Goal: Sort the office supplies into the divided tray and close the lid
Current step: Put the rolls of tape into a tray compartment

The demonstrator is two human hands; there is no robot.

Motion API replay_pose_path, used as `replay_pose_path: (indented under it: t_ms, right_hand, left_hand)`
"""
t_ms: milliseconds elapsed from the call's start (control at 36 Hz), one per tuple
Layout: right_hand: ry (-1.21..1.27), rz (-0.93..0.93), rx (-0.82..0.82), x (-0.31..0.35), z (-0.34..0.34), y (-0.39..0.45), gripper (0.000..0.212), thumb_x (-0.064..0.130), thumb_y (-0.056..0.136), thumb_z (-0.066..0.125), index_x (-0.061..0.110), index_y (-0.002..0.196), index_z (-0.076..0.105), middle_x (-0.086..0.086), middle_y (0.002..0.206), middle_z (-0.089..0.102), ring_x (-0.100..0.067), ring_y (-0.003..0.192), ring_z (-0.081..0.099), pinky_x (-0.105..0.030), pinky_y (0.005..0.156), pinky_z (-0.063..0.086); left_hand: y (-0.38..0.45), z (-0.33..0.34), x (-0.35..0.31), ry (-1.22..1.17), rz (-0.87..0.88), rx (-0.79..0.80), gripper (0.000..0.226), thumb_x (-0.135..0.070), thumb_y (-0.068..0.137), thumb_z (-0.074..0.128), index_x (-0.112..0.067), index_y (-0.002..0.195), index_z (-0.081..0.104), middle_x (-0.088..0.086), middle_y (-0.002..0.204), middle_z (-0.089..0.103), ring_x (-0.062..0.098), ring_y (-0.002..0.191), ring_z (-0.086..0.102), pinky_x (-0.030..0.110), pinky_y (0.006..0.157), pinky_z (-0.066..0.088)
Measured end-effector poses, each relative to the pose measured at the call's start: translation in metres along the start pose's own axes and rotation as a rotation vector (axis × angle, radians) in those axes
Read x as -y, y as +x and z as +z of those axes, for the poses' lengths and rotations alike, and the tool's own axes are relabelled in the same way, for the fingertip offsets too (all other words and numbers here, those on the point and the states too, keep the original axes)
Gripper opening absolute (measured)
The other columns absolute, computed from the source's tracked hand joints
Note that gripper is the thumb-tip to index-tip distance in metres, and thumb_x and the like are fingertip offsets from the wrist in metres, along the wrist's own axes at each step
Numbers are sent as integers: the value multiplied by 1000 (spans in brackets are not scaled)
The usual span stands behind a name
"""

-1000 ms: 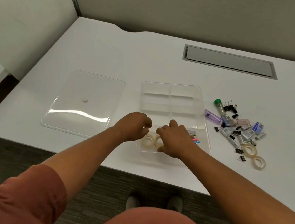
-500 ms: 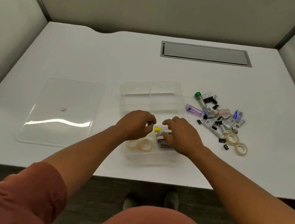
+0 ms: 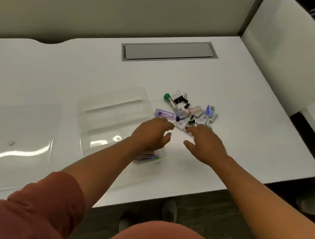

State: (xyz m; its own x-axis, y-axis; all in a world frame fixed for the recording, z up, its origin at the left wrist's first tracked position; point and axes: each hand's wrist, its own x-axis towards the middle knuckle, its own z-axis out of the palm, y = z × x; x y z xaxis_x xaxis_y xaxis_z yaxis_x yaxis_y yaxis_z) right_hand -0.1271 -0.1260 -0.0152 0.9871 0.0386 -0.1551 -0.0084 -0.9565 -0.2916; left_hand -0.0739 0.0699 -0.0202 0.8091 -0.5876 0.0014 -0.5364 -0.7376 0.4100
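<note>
Reaching over the desk (image 3: 56, 73), both hands come in at the near edge of the pile (image 3: 190, 112). The left hand (image 3: 151, 134) is loosely curled, fingers open and empty, its tips just short of the purple case (image 3: 163, 113). The right hand (image 3: 204, 144) is spread, thumb out to the side, holding nothing, fingertips touching or nearly touching the small clips (image 3: 191, 123) at the pile's edge. Beyond them lie a green-capped tube (image 3: 169, 100), black binder clips (image 3: 180, 100) and a blue packet (image 3: 209, 110), all loose and overlapping. The tray (image 3: 112, 109) sits just left of the pile, a few coloured items already in its near compartment under the left forearm. The lid (image 3: 14, 137) lies apart, further left. With the pieces so tangled, a quick grab would likely drag neighbours along or scatter clips toward the desk's right edge. The left forearm crossing the tray could nudge it.
</note>
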Motion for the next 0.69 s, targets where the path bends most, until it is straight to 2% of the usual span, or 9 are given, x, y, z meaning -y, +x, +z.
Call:
replay_pose_path:
  t_ms: [167, 333, 500, 694]
  right_hand:
    - [6, 115, 13, -44, -8, -4, 53, 52, 87, 61, 24, 130, 55, -6, 124, 56, -25, 113, 54, -38, 88, 50]
    - [-16, 160, 42, -80, -9, -4, 49, 53, 85, 62, 23, 124, 59, -8, 112, 56, -25, 103, 56, -38, 80, 51]
    - [-19, 185, 71, -107, -1, -5, 54, 50, 87, 60, 19, 130, 54, -8, 122, 55, -26, 108, 56, -39, 84, 52]
    - [-23, 189, 63, -117, 12, -3, 61, 53, 86, 61, 20, 135, 46, -6, 127, 54, -24, 111, 54, -35, 85, 52]
  left_hand:
    - [33, 21, -33, 54, 67, -14, 29, -32, 92, 52, -21, 118, 62, 0, 114, 63, 20, 106, 57, 30, 75, 43]
    - [63, 39, -52, 129, 146, 37, 33, -33, 87, 58, -17, 115, 63, 4, 112, 63, 26, 105, 58, 39, 84, 49]
    - [88, 66, -65, 345, 265, 137, 49, -39, 88, 55, -17, 133, 50, 6, 130, 54, 29, 124, 43, 47, 106, 32]
    - [108, 83, -81, 445, 322, 225, 54, -39, 88, 57, -15, 135, 43, 7, 135, 50, 29, 125, 43, 46, 104, 34]
